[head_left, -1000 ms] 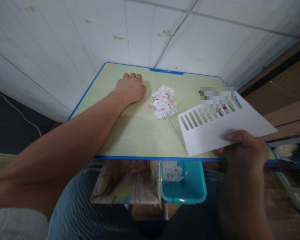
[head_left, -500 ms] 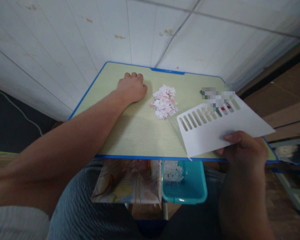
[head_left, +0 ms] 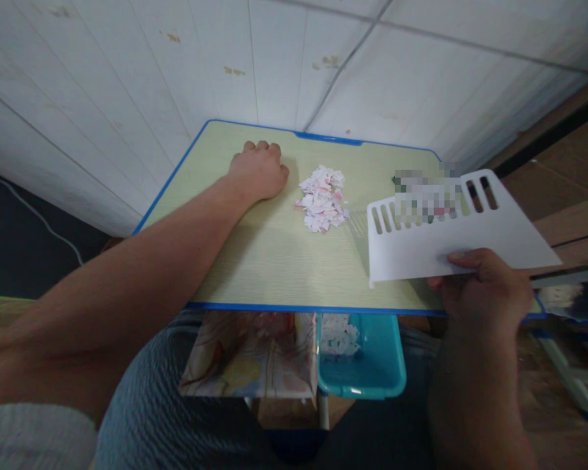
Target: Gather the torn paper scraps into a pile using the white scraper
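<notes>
The flat white slotted sheet [head_left: 411, 251] is pinched in the right hand [head_left: 485, 287], above the right side of the pale green bench [head_left: 274, 274], long axis going left to right. Leftward lies the heap of torn white-pink paper [head_left: 322, 199], nearer to the curled left hand [head_left: 259, 171], whose grip I cannot tell. Bench surface separates heap and blue front edge [head_left: 274, 307].

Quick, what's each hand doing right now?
Left hand: on the table; whether its grip is open or closed can't be told.
Right hand: closed, holding a white slotted sheet.
</notes>
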### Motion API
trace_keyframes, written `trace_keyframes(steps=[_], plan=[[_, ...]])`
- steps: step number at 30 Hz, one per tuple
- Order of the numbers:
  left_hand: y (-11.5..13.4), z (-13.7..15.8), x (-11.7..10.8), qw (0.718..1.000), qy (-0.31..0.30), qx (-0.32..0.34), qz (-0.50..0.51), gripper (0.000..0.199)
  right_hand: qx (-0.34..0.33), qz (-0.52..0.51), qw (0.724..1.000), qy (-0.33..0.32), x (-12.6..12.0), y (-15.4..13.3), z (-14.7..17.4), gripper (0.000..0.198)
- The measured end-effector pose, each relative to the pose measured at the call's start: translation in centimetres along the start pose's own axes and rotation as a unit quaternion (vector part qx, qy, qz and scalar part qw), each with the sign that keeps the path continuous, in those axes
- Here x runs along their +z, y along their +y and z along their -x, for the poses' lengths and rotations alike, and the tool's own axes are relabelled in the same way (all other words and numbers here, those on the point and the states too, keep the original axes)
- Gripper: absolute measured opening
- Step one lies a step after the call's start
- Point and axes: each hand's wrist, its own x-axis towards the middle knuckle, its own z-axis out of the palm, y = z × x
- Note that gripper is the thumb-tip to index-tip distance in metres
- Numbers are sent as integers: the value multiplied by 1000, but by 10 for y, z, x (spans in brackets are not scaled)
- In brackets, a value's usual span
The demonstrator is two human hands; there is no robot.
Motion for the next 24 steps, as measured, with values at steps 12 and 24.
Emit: trace_keyframes(steps=[12,24], plan=[[4,3,-4,1000,-11,3,-12,58,14,16,999,-30,0,-3,0,35],[1,2,-3,1000,-7,2,-1,60,-2,62,995,-76,-2,-5,0,26]])
